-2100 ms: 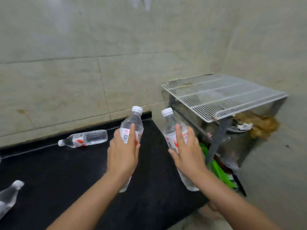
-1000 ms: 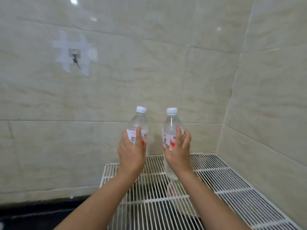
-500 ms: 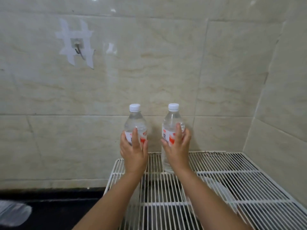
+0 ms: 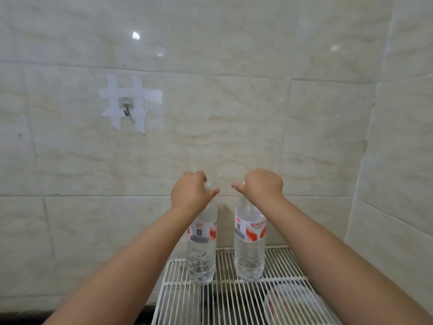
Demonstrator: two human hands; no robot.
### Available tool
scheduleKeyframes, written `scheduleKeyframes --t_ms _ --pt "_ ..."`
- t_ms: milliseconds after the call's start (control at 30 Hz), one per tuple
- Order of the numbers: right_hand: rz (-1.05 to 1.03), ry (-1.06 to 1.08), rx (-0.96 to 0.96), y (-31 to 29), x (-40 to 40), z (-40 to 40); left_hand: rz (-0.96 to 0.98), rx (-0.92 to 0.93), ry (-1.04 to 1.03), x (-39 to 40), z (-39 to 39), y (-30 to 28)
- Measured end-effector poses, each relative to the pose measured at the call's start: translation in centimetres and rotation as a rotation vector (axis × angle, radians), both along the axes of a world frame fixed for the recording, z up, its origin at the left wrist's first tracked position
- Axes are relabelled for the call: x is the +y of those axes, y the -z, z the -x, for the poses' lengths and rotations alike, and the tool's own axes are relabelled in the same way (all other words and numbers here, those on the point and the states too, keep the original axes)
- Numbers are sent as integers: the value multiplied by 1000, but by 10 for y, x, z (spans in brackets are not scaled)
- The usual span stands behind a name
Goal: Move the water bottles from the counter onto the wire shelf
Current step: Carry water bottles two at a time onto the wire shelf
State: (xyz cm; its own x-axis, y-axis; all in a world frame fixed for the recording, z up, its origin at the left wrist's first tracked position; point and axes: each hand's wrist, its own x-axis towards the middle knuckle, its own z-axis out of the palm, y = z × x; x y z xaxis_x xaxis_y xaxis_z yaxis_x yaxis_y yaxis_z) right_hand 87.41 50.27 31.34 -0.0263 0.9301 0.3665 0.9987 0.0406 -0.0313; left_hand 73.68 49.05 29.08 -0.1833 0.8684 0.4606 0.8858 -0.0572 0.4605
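Note:
Two clear water bottles with red and white labels stand upright on the white wire shelf (image 4: 225, 299), close to the tiled wall. My left hand (image 4: 191, 192) is closed over the cap of the left bottle (image 4: 202, 249). My right hand (image 4: 262, 184) is closed over the cap of the right bottle (image 4: 249, 245). Both caps are hidden under my fingers. The bottles stand a small gap apart near the shelf's back left corner.
A small metal hook (image 4: 127, 110) taped to the wall hangs at upper left. A tiled side wall (image 4: 398, 160) closes the right. The dark counter edge (image 4: 77, 316) shows at the bottom left. A pale container (image 4: 290, 301) lies under the shelf wires.
My hands slid from the bottles' bodies up to their caps. Both bottles now rest on the shelf near the back wall, and my view has tilted upward.

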Motion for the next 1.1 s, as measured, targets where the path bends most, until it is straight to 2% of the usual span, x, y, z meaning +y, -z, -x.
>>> scheduleKeyframes --t_ms 100,200,300,367,433,567,667,733,833,967,1100 --pt "89 -109 -58 -6 3 -6 15 18 39 3 9 -3" --pt "257 -308 -88 -18 -1 -20 41 -2 209 1 21 -9" --pt "382 -428 -47 -29 -5 -33 205 -204 477 -2 33 -17" --pt "412 -463 -22 -30 -6 -37 324 -286 566 -4 35 -19" --pt "400 -466 -5 -26 -5 -38 357 -171 532 -3 26 -20" --pt "287 -401 30 -15 -10 -38 210 176 262 2 0 -17" --pt "217 -380 -5 -8 -11 -37 178 272 42 4 -6 -13" --pt "179 -372 -16 -3 -11 -38 165 290 -11 4 -8 -13" --pt "155 -381 44 3 -14 -39 122 294 98 1 -8 -16" --pt "74 -369 128 9 -17 -40 177 227 339 -2 5 -18" --pt "17 -362 240 15 -15 -41 223 67 393 0 11 -14"
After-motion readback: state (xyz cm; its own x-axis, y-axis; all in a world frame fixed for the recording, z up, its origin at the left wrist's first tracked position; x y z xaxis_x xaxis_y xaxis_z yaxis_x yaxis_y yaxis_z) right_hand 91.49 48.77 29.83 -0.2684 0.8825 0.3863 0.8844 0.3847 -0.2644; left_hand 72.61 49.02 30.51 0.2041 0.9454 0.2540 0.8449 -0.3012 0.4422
